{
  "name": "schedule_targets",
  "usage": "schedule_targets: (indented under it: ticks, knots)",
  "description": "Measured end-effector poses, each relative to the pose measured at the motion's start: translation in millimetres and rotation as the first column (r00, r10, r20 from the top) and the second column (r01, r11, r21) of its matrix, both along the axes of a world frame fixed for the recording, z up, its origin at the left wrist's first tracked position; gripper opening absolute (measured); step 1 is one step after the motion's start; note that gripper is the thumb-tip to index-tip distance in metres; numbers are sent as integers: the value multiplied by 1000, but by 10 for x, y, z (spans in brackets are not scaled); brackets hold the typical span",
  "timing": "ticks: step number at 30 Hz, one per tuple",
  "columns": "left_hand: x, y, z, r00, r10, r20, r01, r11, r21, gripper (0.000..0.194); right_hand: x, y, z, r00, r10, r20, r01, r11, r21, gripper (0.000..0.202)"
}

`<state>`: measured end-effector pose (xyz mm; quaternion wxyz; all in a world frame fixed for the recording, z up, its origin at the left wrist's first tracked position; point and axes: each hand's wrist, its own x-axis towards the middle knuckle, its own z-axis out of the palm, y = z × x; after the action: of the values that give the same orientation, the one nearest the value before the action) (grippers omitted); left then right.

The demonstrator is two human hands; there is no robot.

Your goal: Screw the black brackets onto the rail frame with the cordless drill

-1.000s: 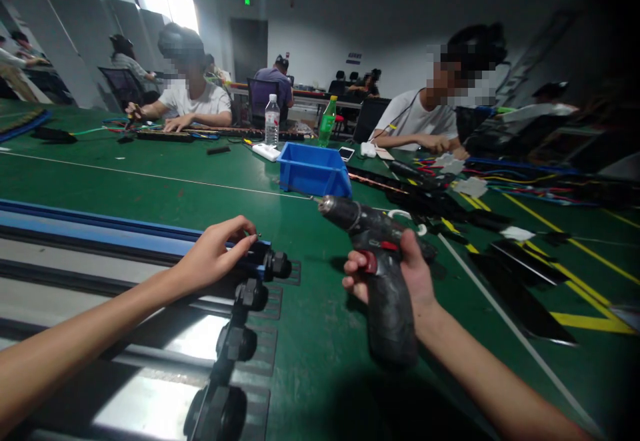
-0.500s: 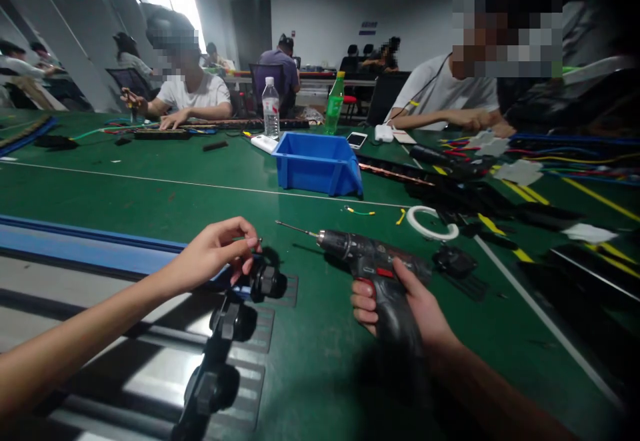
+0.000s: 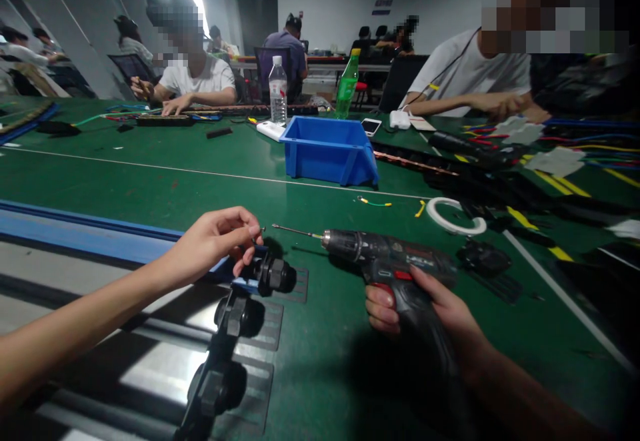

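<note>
My left hand (image 3: 220, 238) pinches a tiny screw (image 3: 263, 229) between thumb and finger, above the end of a metal and blue panel (image 3: 90, 238). Black cable glands (image 3: 276, 274) stick out along that end. My right hand (image 3: 425, 308) is wrapped round the grip of a black power drill (image 3: 400, 258), one finger at its red trigger. The drill's long thin bit (image 3: 295, 230) points left, its tip a short gap from the screw.
Beyond my hands stands a blue bin (image 3: 330, 151), with a clear bottle (image 3: 278, 91) and a green bottle (image 3: 347, 84) behind it. A white ring (image 3: 456, 216), wires and black parts lie at the right. People in white shirts sit across the green table (image 3: 175, 181).
The drill bit's tip and the screw have come closer together. The view has shifted slightly, so the bin and bottles appear higher and further right.
</note>
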<state>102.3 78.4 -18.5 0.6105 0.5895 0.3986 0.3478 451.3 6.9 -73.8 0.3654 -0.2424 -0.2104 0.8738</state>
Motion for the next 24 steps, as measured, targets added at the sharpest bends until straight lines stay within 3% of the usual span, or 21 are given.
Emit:
schedule_targets:
  ticks: [20, 24]
  knots:
    - [29, 6, 25, 999, 40, -29, -40, 999, 7, 23, -19, -55, 56, 995, 34, 91, -34, 999, -2, 53]
    - [16, -6, 28, 997, 49, -51, -48, 999, 23, 23, -38, -51, 52, 993, -27, 114, 22, 999, 49, 49]
